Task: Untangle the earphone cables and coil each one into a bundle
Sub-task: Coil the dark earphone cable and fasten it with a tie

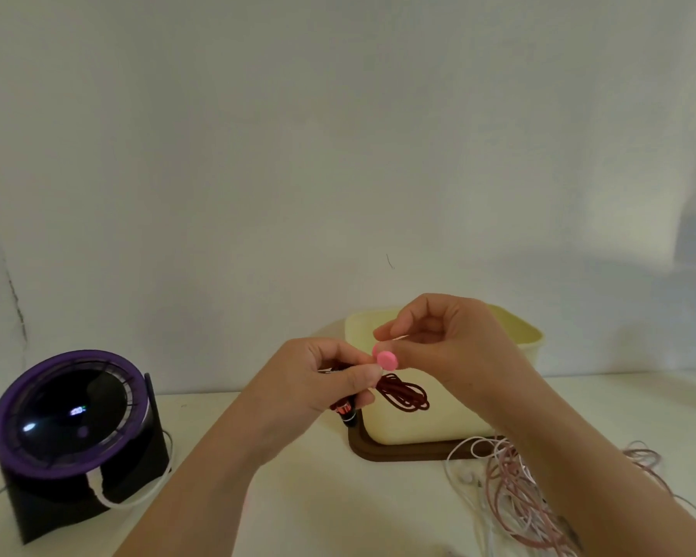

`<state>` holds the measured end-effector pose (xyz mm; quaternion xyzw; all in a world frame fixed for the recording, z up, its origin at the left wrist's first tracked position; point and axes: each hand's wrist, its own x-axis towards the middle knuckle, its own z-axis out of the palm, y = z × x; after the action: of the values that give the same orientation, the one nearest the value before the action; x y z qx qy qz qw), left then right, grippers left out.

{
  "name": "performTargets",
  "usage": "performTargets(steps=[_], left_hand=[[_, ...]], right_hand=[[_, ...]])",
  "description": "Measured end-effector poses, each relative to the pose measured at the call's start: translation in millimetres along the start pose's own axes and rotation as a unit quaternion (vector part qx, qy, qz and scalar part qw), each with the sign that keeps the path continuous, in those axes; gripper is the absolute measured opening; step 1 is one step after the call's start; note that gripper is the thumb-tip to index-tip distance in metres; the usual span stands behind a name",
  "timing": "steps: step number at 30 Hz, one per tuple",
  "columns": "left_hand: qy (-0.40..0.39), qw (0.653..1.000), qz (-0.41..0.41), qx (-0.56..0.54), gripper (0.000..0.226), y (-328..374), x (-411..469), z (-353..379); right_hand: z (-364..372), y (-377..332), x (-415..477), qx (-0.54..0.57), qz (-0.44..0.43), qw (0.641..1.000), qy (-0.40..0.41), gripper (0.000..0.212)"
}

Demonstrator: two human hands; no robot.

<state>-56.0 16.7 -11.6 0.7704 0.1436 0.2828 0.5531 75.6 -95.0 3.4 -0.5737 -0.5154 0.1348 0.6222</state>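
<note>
Coil of dark red cable (404, 393) hangs from your left hand (318, 379), grip pinched closed so loops cannot spring; your right hand (447, 343) pinches a pink disc (386, 360). Tangled pale cables (511, 488) lie near right.

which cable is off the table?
The dark red cable, looped, gripped by the left hand; the pink cable and white cable lie tangled on the table.

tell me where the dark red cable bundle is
Head view, just right of centre: the dark red cable bundle hangs from the left hand, in front of the cream box and below the right hand.
</note>
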Motion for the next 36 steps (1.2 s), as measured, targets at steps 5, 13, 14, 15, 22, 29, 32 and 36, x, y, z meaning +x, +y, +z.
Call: performTargets(steps=[5,13,14,15,22,29,32,36], left_hand=[[0.002,1.0,-0.003,-0.001,0.027,0,-1,2],[0.006,0.999,-0.025,-0.045,0.011,0,1,0],[0.006,0.998,-0.024,-0.049,0.012,0,1,0],[0.006,0.998,-0.022,-0.051,0.014,0,2,1],[0.04,0.998,0.014,-0.036,0.012,-2,3,3],[0.061,0.996,0.023,-0.053,0.013,-3,3,6],[0.068,0.997,0.033,-0.029,0.014,-2,2,7],[0.107,0.99,0.08,0.04,0.01,3,0,10]], right_hand=[[-1,4,2,0.045,0.018,0.999,-0.003,0.024],[3,8,3,0.073,0.011,0.997,0.004,0.018],[3,9,3,0.077,0.011,0.997,0.002,0.017],[3,10,4,0.088,0.014,0.996,0.0,0.014],[3,10,3,0.072,0.017,0.997,-0.021,0.019],[5,9,2,0.023,-0.016,1.0,0.001,0.02],[7,8,1,0.006,-0.034,0.999,0.01,0.02],[9,7,-1,0.006,-0.049,0.999,0.011,0.014]])
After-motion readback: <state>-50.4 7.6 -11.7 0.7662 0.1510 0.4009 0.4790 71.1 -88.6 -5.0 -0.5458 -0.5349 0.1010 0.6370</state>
